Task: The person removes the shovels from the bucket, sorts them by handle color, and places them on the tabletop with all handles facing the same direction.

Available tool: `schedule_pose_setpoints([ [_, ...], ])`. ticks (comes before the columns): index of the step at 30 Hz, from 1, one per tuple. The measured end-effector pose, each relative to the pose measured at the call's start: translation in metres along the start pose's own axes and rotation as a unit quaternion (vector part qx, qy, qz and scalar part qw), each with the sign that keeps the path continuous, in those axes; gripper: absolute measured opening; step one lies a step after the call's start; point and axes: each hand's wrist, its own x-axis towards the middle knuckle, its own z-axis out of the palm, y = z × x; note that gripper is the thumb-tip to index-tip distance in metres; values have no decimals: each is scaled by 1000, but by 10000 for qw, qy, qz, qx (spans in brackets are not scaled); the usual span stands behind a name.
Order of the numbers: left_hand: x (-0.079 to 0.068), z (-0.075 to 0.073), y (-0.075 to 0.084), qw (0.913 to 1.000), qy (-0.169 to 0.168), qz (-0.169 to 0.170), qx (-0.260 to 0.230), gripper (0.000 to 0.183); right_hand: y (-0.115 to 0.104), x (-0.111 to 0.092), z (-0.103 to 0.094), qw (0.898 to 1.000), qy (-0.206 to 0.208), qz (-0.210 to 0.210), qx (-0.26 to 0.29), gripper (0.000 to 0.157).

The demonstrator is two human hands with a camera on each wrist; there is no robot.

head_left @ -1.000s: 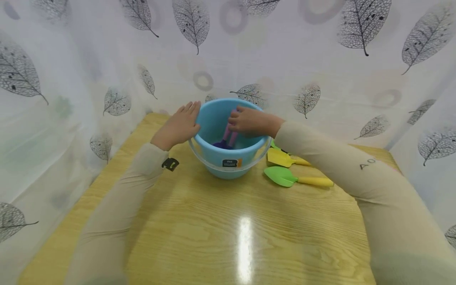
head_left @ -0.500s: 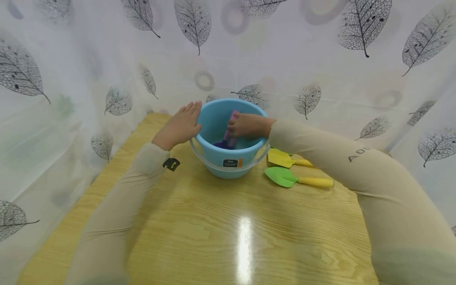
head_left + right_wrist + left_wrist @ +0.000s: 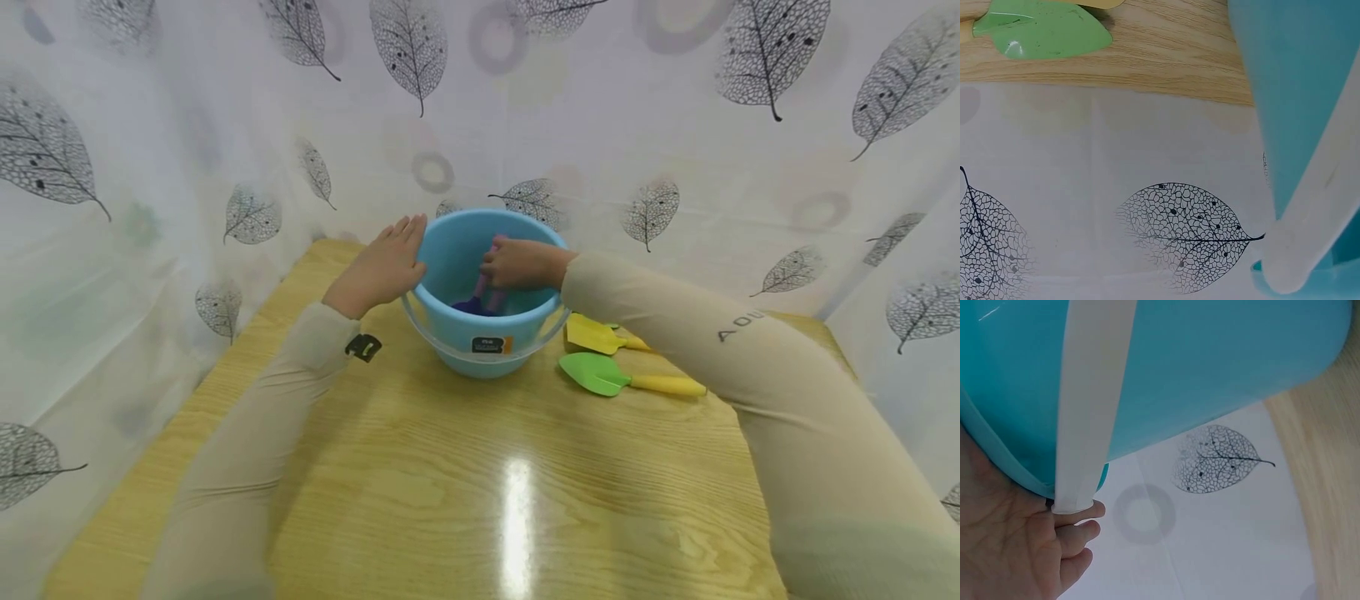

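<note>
A light blue bucket [image 3: 442, 325] stands upright on the table, its white carrying handle [image 3: 427, 333] hanging across the front. My left hand [image 3: 382, 267] lies at the bucket's left rim with the fingers straight; the left wrist view shows the palm [image 3: 1004, 544] beside the rim and the handle's end. Reaching inside over the right rim, my right hand [image 3: 521, 263] grips a pink-handled tool with a purple head [image 3: 472, 307] low in the bucket. A second pink piece [image 3: 495, 301] shows below my fingers. The kind of tool is hidden by the hand and rim.
Right of the bucket lie a green trowel [image 3: 596, 373] with a yellow handle and a yellow flat-bladed spade [image 3: 592, 333]; my right forearm covers part of them. A leaf-printed curtain [image 3: 570, 100] hangs behind the wooden table [image 3: 420, 483].
My right hand has sunk slightly deeper into the bucket, holding the pink handle. The left hand has stayed at the rim.
</note>
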Motion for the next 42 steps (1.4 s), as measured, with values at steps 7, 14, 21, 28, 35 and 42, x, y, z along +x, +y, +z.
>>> schedule_pose_setpoints([
  [7, 1, 0, 1, 10000, 41, -24, -41, 68, 0, 2, -1, 9999, -22, 141, -79, 31],
  [14, 2, 1, 1, 10000, 64, -28, -42, 68, -1, -3, -2, 9986, 454, 50, -250, 30],
  [21, 1, 2, 1, 10000, 46, -35, -57, 68, -3, -7, -7, 9981, 582, -100, -194, 22],
  [28, 1, 2, 1, 10000, 31, -65, -35, 67, -4, -18, -14, 9973, 704, -80, -167, 15],
  [35, 1, 2, 0, 9999, 55, -80, -38, 67, 0, -29, -15, 9955, 902, 12, -297, 23],
  [42, 1, 2, 0, 9999, 4, -115, -105, 68, 1, -29, -12, 9943, 850, 57, -639, 36],
])
